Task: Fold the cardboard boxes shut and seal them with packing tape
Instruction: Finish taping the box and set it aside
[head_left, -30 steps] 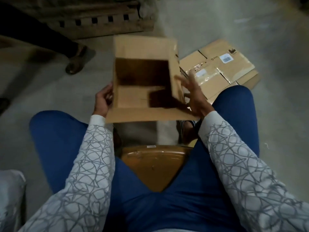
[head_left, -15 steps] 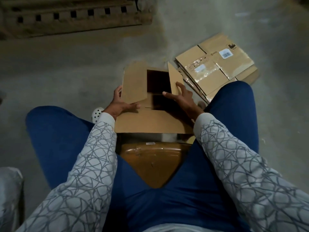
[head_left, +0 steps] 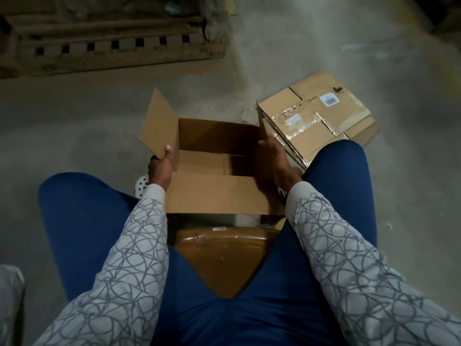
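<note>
A bare concrete floor (head_left: 74, 126) fills the dim scene, with a wooden pallet (head_left: 112, 48) lying along its far left edge. A person in blue trousers and grey sleeves with a line pattern sits on a brown seat (head_left: 224, 258), knees spread.

Between the knees, just ahead of the seat, the cardboard box (head_left: 199, 163) stands on the floor with its top open and its inside bare. Its near flap (head_left: 217, 193) is folded outward toward the person and lies almost flat.

The 2 hands each hold 1 side flap:

- The left hand (head_left: 161, 168) pinches the near corner of the left flap (head_left: 159, 123). Its thumb (head_left: 168, 149) lies on the flap's inner face and the fingers are hidden underneath. This flap leans outward, away from the opening.
- The right hand (head_left: 273, 158) grips the lower part of the right flap (head_left: 261, 121), which stands upright and is seen nearly edge-on. How its fingers lie behind the flap cannot be made out.

Just beside the right flap, a stack of flattened boxes (head_left: 349, 113) lies on the floor by the right knee. It carries strips of glossy clear tape and a white barcode label (head_left: 329, 99). A white shoe with dark dots (head_left: 142, 186) shows just below the left hand.
</note>
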Tool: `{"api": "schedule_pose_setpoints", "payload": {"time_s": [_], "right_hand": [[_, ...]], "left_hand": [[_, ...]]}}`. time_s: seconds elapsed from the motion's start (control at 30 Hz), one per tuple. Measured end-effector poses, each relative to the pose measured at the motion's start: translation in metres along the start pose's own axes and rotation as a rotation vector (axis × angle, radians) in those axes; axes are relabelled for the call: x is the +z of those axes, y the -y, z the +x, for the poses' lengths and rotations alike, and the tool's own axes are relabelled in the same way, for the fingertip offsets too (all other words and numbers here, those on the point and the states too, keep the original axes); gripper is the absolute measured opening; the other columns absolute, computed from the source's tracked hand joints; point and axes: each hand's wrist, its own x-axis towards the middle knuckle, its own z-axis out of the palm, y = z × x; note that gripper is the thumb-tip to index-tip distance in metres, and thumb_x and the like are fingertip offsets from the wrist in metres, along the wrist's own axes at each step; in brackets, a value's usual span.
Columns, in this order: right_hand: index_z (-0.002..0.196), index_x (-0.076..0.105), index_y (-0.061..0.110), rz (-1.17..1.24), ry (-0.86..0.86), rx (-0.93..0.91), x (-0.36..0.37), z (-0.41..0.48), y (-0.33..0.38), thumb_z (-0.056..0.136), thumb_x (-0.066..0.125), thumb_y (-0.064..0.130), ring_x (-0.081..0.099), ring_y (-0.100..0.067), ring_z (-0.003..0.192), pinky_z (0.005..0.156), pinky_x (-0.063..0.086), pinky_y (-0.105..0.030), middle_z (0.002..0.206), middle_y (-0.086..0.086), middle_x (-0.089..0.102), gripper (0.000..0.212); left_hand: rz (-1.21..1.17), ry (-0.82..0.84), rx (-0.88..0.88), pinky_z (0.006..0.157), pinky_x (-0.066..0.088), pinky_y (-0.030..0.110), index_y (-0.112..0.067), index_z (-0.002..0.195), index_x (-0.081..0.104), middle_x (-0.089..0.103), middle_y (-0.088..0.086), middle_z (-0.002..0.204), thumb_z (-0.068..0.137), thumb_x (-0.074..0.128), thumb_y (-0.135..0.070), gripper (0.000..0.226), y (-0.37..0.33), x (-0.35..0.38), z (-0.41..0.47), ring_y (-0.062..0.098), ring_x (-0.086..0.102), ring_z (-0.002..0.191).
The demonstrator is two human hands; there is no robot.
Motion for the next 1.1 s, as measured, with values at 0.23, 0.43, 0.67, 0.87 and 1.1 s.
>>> {"api": "schedule_pose_setpoints", "payload": {"time_s": [0.23,0.43,0.67,0.87,1.1], "right_hand": [[0.135,0.058,0.017,0.031,0.013,-0.16,0.002,0.007,0.049,0.103,0.041,0.018,0.066,-0.021,0.109,0.084,0.055,-0.035,0.126,-0.009,0.066,0.036],[0.129,0.063,0.033,0.015,-0.009,-0.194,0.02,0.009,0.081,0.1,0.047,0.025,0.065,-0.018,0.109,0.079,0.049,-0.033,0.123,-0.002,0.07,0.034],[0.141,0.055,0.03,0.008,0.106,-0.217,0.033,0.011,0.082,0.096,0.051,0.032,0.056,-0.039,0.127,0.106,0.046,-0.061,0.135,-0.013,0.063,0.045],[0.137,0.06,0.029,0.074,0.072,-0.205,0.03,0.016,0.094,0.1,0.046,0.022,0.069,-0.021,0.108,0.084,0.055,-0.036,0.122,-0.003,0.072,0.04],[0.133,0.063,0.031,0.061,0.031,-0.165,0.03,0.055,0.088,0.1,0.048,0.029,0.063,-0.031,0.116,0.075,0.053,-0.033,0.123,-0.005,0.071,0.037]], "left_hand": [[0.037,0.124,0.212,0.1,0.047,0.038,-0.024,0.143,0.055,0.06,-0.006,0.128,0.098,0.062,-0.027,0.046,-0.047,-0.01,-0.008,0.02,0.057,0.113],[-0.222,0.095,0.158,0.09,0.048,0.034,-0.016,0.137,0.055,0.064,0.004,0.117,0.099,0.062,-0.028,0.04,-0.081,-0.037,-0.005,0.025,0.062,0.105],[-0.309,0.082,0.121,0.095,0.051,0.041,-0.021,0.124,0.059,0.066,0.006,0.114,0.096,0.068,-0.024,0.03,-0.069,-0.045,-0.012,0.025,0.063,0.1],[-0.366,0.072,0.095,0.101,0.05,0.048,-0.017,0.124,0.059,0.068,0.004,0.112,0.094,0.07,-0.026,0.033,-0.066,-0.051,-0.008,0.028,0.064,0.108],[-0.429,0.058,0.005,0.101,0.051,0.053,-0.016,0.125,0.063,0.071,0.009,0.119,0.097,0.065,-0.031,0.032,-0.066,-0.042,0.027,0.032,0.066,0.111]]}}
